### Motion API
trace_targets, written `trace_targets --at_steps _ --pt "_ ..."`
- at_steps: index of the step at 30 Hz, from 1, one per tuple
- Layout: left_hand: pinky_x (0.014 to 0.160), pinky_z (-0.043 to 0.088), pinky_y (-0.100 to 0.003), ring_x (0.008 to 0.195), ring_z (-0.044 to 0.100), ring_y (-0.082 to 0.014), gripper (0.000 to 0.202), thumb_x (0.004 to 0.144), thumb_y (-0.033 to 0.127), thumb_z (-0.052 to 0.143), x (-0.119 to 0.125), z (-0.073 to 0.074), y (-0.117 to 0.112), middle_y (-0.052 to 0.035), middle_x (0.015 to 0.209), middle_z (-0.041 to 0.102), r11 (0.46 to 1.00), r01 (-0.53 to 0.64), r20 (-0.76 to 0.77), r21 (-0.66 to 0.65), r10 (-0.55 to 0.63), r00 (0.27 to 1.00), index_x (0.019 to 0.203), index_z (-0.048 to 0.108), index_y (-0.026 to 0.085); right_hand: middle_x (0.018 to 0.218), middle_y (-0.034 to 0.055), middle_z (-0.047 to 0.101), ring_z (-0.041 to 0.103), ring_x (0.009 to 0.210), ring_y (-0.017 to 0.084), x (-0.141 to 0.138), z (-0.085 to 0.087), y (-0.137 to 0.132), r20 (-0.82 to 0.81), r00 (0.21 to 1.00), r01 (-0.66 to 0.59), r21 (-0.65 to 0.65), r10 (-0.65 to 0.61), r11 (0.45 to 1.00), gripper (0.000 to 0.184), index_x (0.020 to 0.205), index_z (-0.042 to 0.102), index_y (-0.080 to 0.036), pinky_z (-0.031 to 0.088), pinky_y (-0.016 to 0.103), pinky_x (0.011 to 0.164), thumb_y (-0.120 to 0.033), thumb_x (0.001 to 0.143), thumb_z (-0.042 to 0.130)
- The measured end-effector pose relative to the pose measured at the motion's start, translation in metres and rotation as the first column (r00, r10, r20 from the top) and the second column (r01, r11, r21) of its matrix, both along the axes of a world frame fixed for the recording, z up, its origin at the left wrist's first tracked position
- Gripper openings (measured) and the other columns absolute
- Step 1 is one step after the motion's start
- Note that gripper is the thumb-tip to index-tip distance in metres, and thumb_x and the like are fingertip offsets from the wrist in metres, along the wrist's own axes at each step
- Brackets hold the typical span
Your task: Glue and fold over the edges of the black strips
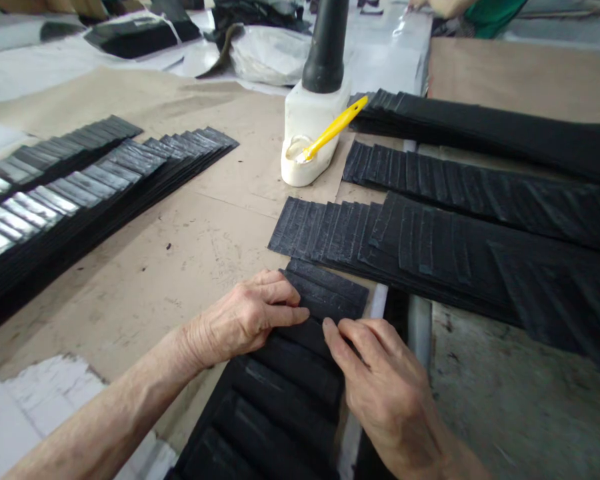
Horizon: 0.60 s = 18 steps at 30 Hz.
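Note:
A stack of black leather-like strips [280,400] runs up from the bottom edge, its pieces overlapping like steps. My left hand [253,310] presses on the left edge of a strip near the far end, thumb and fingers drawn together. From the other side my right hand [385,380] grips the same fold with its fingertips, the other fingers curled. The two hands are a small gap apart. Beyond them lies the stack's far end [330,290], flat on the paper. The undersides of the fingertips are hidden.
A white glue bottle [307,123] with a yellow brush [335,130] in its opening stands ahead. More fanned black strips lie left [80,180] and right [430,240]. Brown paper [200,233] covers the table. A person's green garment [493,17] shows at the back.

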<state>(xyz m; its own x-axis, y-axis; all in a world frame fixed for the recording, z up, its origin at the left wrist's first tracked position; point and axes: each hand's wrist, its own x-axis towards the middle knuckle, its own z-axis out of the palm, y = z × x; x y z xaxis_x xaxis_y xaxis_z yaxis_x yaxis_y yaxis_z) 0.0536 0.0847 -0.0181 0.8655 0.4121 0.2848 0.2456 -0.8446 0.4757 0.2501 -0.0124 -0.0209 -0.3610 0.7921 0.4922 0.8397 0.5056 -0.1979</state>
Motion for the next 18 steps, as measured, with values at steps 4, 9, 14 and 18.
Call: trace_targets --at_steps 4,9,14,18 --pt "0.082 0.043 -0.034 0.089 0.048 -0.0184 0.031 0.09 0.014 0.034 -0.004 0.001 0.002 -0.0086 0.097 0.058 0.994 0.085 -0.052 0.062 -0.081 0.995 0.11 0.057 0.013 0.083 0.0079 0.062 0.051 0.079 0.017 0.001 0.002 0.001 0.04 0.999 -0.031 0.032 0.03 0.999 0.024 0.102 0.064 -0.007 0.049 0.031 0.071 -0.005 0.087 0.045" --pt "0.079 0.044 -0.037 0.088 0.049 -0.0204 0.033 0.094 0.02 0.028 -0.001 0.001 0.0 -0.0111 0.096 0.06 0.976 0.13 -0.065 0.174 -0.121 0.991 0.11 0.055 0.009 0.077 0.0066 0.062 0.051 0.073 0.017 -0.004 0.009 0.005 0.144 0.989 -0.033 0.073 0.022 0.997 0.024 0.103 0.064 -0.006 0.047 0.032 0.062 -0.005 0.086 0.047" --pt "0.082 0.044 -0.038 0.09 0.049 -0.0206 0.034 0.094 0.021 0.028 -0.002 0.0 0.0 -0.0108 0.096 0.06 0.973 0.151 -0.058 0.176 -0.143 0.988 0.111 0.054 0.008 0.081 0.0072 0.062 0.051 0.078 0.017 -0.003 0.002 0.002 0.103 0.994 -0.026 0.06 0.02 0.998 0.021 0.101 0.063 -0.002 0.047 0.031 0.068 -0.004 0.081 0.057" --pt "0.082 0.044 -0.036 0.091 0.048 -0.02 0.035 0.093 0.018 0.026 -0.006 0.0 0.002 -0.0119 0.1 0.058 0.982 0.154 -0.034 0.112 -0.151 0.988 0.112 0.054 0.008 0.091 0.0089 0.061 0.049 0.085 0.017 0.004 -0.008 -0.005 0.06 0.998 -0.026 0.017 0.024 1.0 0.023 0.105 0.062 -0.002 0.046 0.032 0.077 -0.005 0.083 0.055"
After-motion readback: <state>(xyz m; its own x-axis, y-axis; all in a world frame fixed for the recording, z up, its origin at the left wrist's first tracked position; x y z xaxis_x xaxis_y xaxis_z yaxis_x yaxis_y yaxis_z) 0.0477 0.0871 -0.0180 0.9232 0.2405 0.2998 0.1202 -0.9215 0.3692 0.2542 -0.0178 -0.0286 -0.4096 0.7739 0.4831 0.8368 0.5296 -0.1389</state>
